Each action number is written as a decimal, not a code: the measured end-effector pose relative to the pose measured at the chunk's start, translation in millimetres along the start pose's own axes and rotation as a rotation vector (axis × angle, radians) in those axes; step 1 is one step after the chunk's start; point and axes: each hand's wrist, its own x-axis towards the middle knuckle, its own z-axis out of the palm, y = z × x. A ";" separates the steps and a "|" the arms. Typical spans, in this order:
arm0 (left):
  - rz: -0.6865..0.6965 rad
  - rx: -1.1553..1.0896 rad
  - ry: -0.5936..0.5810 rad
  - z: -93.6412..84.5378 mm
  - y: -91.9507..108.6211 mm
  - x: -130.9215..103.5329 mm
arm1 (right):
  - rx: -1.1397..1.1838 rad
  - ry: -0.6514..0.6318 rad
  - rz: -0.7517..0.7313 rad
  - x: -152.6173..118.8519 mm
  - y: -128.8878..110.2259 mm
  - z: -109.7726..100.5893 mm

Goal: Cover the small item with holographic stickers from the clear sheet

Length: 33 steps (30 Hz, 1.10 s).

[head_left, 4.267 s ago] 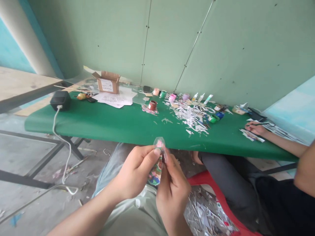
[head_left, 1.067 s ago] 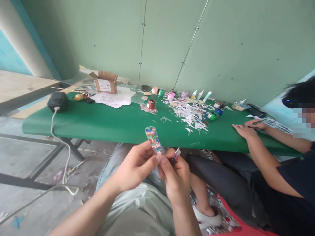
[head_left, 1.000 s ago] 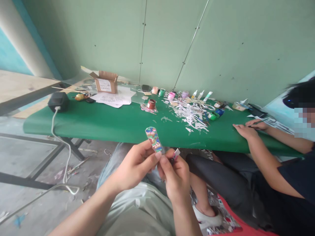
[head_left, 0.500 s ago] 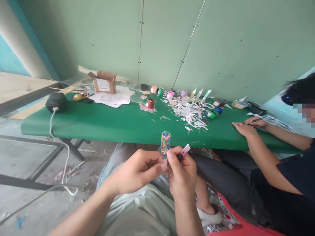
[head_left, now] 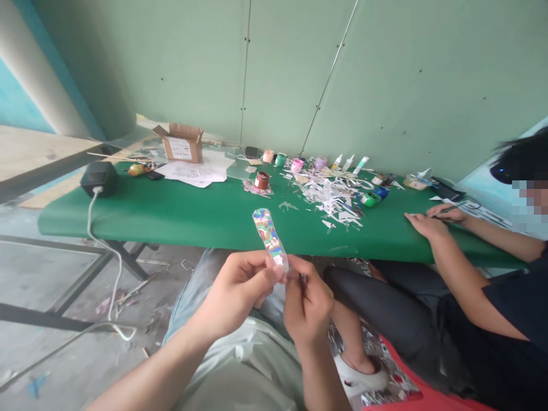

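Note:
My left hand pinches the lower end of a narrow strip between thumb and forefinger. Rounded at its far end, the strip carries a patchy pattern of blue, green, red and white. Its lower part looks pale and partly see-through. My right hand is closed, with thumb and forefinger at the strip's lower right edge. A small dark bit shows between the right fingers; the pink-and-black tool seen there earlier is otherwise hidden. Both hands are above my lap, just short of the green table.
Paper scraps lie heaped mid-table near a dark red paint jar and other paint pots. Left are a cardboard box, printed sheets and a black corded block. On the right, a person's hands work with a thin tool.
The strip has tilted, its far end swinging left and up. My right hand has turned and shifted slightly left, and the pink-and-black tool's white tip no longer shows.

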 end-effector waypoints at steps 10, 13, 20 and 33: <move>-0.027 -0.079 0.009 6.1 -0.5 0.8 | -0.273 -0.008 -0.157 -0.7 3.2 9.4; -0.014 -0.136 0.000 9.9 -1.2 0.5 | -0.298 0.033 -0.131 -1.7 3.4 11.9; -0.046 -0.149 -0.021 7.2 -5.1 1.3 | -0.208 -0.014 -0.089 -1.4 3.1 11.6; -0.108 -0.099 -0.110 0.2 -3.9 1.3 | -0.123 -0.047 0.060 -3.2 -1.2 13.9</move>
